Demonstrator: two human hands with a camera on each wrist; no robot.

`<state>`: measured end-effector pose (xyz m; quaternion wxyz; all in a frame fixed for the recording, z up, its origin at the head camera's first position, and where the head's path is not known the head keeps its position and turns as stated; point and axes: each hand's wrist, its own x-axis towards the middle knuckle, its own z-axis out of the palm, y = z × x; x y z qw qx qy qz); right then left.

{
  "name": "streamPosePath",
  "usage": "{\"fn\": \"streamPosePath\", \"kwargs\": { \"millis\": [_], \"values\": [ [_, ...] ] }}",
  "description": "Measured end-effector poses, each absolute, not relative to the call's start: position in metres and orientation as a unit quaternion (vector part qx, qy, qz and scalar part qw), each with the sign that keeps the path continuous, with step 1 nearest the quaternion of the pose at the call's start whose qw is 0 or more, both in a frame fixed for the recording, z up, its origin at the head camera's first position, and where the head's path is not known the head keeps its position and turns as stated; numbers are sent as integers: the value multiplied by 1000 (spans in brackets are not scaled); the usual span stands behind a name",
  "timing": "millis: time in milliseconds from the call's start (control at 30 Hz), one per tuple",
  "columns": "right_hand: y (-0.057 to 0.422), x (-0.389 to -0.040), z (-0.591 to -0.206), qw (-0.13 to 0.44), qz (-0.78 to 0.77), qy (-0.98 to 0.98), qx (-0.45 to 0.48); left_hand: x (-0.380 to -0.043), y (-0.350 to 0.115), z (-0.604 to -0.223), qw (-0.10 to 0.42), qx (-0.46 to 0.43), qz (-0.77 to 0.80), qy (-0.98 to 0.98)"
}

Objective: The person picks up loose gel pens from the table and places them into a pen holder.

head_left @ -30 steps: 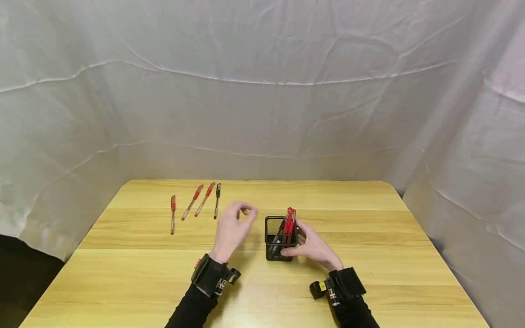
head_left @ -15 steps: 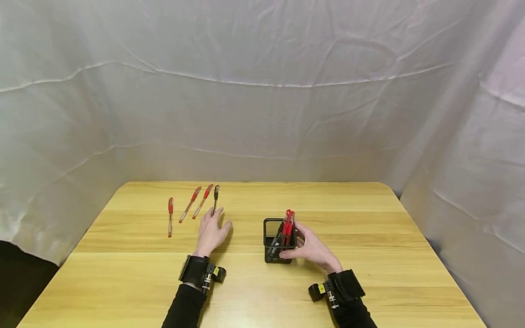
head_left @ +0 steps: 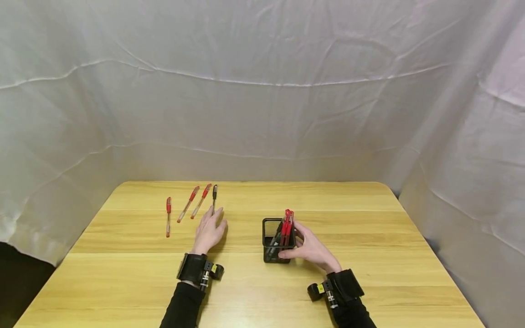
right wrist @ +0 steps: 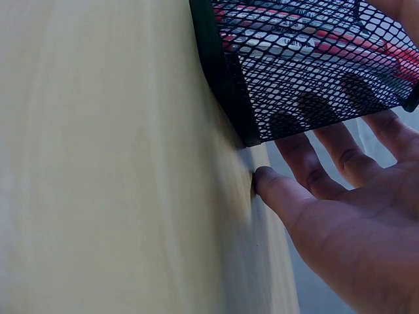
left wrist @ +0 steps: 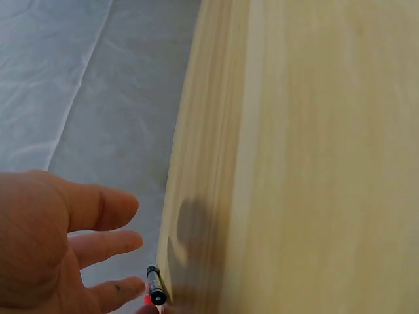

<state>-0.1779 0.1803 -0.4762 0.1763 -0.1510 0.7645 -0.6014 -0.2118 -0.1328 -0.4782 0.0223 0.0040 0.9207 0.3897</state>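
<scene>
One slim, black-capped plastic pen lies on the pale wood-grain tabletop by the spread, unclosed fingers of the left hand, contact unclear, where an off-centre pinch could roll it against the adjacent clear-barrelled, red-capped pen; one square, black wire-mesh holder stands within the right hand's curled grip.

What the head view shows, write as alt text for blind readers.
A person's left hand is at a black pen lying beside three red pens on a wooden table; the right hand holds a black mesh cup of other pens.
</scene>
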Motion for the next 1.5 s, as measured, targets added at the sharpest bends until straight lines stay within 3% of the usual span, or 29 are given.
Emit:
{"fn": "streamPosePath", "kwargs": {
  "millis": [700, 1267, 1500],
  "values": [
    [182, -178, -475, 183, -594, 771, -134, -214, -138, -478, 54, 18, 376, 925],
    [181, -179, -473, 180, -607, 758, -156, -206, -137, -467, -27, 34, 331, 942],
    [182, -178, -472, 182, -601, 764, -149, -205, -138, -469, 50, 67, 325, 942]
  ]
}}
